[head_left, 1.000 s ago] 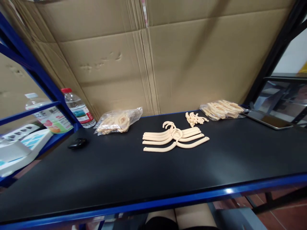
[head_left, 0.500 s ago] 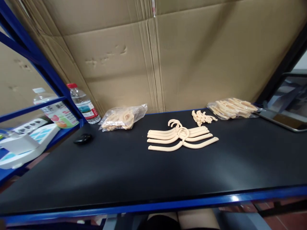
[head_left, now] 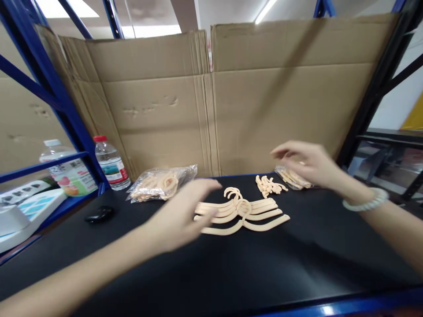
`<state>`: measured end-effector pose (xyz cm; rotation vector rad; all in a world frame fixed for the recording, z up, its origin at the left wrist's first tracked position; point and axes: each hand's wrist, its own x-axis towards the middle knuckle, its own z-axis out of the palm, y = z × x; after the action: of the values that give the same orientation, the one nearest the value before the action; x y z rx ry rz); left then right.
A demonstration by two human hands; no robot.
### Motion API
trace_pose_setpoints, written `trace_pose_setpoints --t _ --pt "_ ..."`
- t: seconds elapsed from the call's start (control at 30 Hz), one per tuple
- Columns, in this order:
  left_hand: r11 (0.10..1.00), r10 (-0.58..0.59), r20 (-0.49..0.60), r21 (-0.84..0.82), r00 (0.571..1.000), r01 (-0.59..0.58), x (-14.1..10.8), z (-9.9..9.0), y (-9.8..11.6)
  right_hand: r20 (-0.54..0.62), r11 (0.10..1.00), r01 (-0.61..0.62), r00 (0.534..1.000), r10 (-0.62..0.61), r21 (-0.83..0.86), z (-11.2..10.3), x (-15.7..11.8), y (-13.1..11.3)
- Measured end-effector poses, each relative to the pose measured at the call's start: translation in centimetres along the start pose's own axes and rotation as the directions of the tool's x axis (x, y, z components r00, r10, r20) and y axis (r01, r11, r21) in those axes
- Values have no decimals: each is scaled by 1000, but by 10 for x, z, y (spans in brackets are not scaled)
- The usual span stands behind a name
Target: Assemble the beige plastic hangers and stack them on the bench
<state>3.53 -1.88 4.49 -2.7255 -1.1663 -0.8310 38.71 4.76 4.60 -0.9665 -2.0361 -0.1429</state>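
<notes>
Several cream hangers (head_left: 261,225) lie in a row on the black table, hooks pointing to the back. My left hand (head_left: 187,211) hovers over their left ends, thumb and fingers apart, holding nothing. Farther right, my right hand (head_left: 306,160), slightly blurred and with a beaded band on its wrist, is raised in front of a clear bag of cream parts (head_left: 291,178) and hides much of it; its fingers are loosely curved and apart, with nothing seen in them. A small heap of cream pieces (head_left: 269,186) lies between the hangers and that bag.
Another clear bag of cream parts (head_left: 158,182) is at the back left, beside a red-capped water bottle (head_left: 112,165). A black mouse (head_left: 99,214) sits in front of them. Cardboard (head_left: 280,101) walls the back. A blue rack with a bottle and power strip stands left.
Both my hands have come into view over the table, the left at the hangers and the right at the right-hand bag. The view has tilted up, showing the cardboard's top edge.
</notes>
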Motion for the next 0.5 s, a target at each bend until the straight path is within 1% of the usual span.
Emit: trace_pose_setpoints --t 0.03,0.07,0.1,0.13,0.2,0.23,0.33,0.43,0.47,0.5 --pt "998 62 152 21 986 -66 0 15 1 182 999 31 983 -30 -5 12 0 12" --pt "994 91 290 36 953 -106 -1 31 1 353 999 42 935 -36 -10 27 -3 25" --pt "993 77 401 54 913 -107 -2 46 1 493 999 34 870 -23 -13 41 -9 39" --pt "995 46 450 60 892 -82 -2 60 -1 544 999 -26 838 47 -46 55 -15 53" --pt "997 27 482 51 876 -58 -2 80 -6 555 995 -59 826 97 -86 76 -30 76" --pt "998 18 484 49 875 -47 -1 86 -10 583 995 -65 807 100 -82 83 -36 85" --pt "998 -9 481 65 876 -25 7 92 -24 604 998 -47 795 58 -34 90 -44 96" --pt "996 -13 496 81 868 -31 18 91 -40 582 998 -53 811 58 -26 89 -42 95" --pt "996 -13 497 86 868 -34 21 92 -44 562 998 -52 825 59 -28 89 -41 94" --pt "995 -12 491 90 871 -38 23 93 -47 527 999 -41 848 50 -28 89 -40 94"
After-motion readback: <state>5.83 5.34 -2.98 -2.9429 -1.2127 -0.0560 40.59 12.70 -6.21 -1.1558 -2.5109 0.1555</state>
